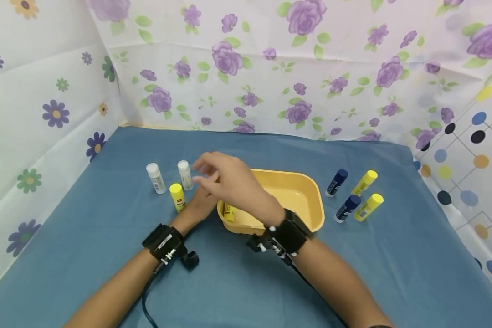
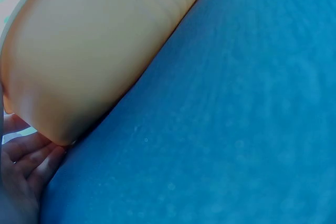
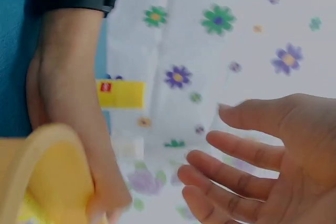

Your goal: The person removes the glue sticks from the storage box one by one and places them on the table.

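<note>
My left hand is at the left end of a yellow plastic tray, its fingers curled against the tray's outer wall low at the corner. Its thumb is hidden. Above it, my right hand hovers with fingers apart and loosely bent; in the right wrist view that hand holds nothing. Inside the tray's left end lies a yellow glue stick, partly covered by my right arm. Just left of my left hand stands another yellow glue stick, with a white glue stick behind it.
A second white glue stick stands further left. Right of the tray are two navy glue sticks and two yellow glue sticks, close together. Blue cloth covers the table; flowered sheets hang behind and at the sides.
</note>
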Demonstrator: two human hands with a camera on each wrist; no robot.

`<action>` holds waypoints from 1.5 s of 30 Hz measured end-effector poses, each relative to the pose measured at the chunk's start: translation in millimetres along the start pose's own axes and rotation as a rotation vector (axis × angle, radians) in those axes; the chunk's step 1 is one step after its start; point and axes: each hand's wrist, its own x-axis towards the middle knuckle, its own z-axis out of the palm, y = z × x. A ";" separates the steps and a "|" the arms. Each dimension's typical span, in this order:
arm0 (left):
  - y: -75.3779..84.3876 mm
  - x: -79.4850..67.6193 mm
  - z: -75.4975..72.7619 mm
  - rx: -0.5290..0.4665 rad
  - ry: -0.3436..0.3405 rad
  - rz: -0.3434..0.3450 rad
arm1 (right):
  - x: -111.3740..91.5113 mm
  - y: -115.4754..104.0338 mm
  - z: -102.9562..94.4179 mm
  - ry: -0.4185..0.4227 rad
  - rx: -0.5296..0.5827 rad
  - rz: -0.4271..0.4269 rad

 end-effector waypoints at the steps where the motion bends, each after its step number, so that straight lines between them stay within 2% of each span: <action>1: 0.7 1.2 -0.5 -0.030 -0.003 -0.008 | -4.6 5.1 -4.3 0.020 0.030 0.007; 3: 2.1 1.2 -2.5 -0.057 0.004 -0.033 | -11.4 16.1 -11.3 0.016 0.066 0.026; 4: 2.3 0.5 -3.7 -0.071 0.006 -0.040 | -13.8 21.7 -14.2 -0.014 0.083 0.037; 6: 2.6 -0.8 -6.1 -0.082 0.001 -0.038 | -16.0 33.4 -17.4 -0.114 0.092 0.059; 9: 0.9 -3.9 -8.2 -0.072 0.015 -0.037 | -14.9 49.0 -14.6 -0.312 0.055 0.069; 12: -1.7 -7.1 -8.9 -0.059 0.027 -0.044 | -12.4 62.1 -3.0 -0.416 -0.045 0.054; 14: -2.7 -9.3 -8.9 -0.056 0.033 -0.049 | -11.8 68.3 6.7 -0.411 -0.129 0.046; 19: -0.9 -10.5 -9.9 -0.049 0.039 -0.054 | -13.5 71.8 21.5 -0.383 -0.216 0.059; 31: 2.9 -12.6 -15.4 -0.048 0.056 -0.075 | -11.7 66.1 21.9 -0.462 -0.230 0.143; 39: 6.0 -14.9 -16.5 -0.055 0.059 -0.089 | -12.4 74.2 3.5 -0.539 -0.175 0.205; 45: 37.4 -6.8 -5.5 -0.043 0.030 -0.095 | -30.0 91.5 -31.7 -0.555 0.015 0.230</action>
